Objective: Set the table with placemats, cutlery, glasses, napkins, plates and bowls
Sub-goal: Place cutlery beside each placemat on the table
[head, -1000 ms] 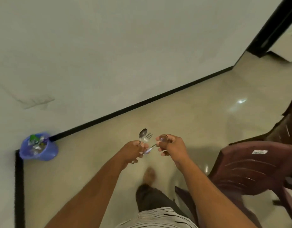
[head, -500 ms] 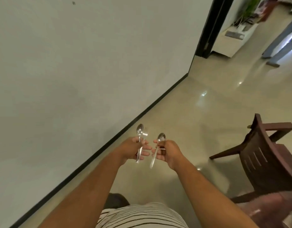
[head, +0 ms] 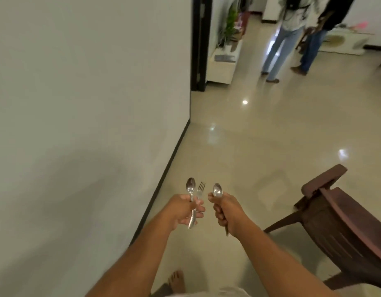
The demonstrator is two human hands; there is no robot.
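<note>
My left hand (head: 186,211) grips a steel spoon (head: 190,185) and a fork (head: 201,188) together, both pointing up, their handles sticking out below the fist. My right hand (head: 222,211) grips a second steel spoon (head: 217,190) upright, its handle end showing under the wrist. Both hands are held out in front of me over the tiled floor, a short gap between them. No table, placemats, plates, bowls, glasses or napkins are in view.
A white wall (head: 88,103) runs along my left with a black skirting. A dark red plastic chair (head: 344,228) stands close on the right. Ahead, past a black door frame (head: 199,43), two people (head: 292,35) stand near a low white cabinet (head: 222,65) with a plant.
The view has swung right from the corner with the blue bin towards the doorway and the people. The hands have drawn slightly apart, each keeping its cutlery.
</note>
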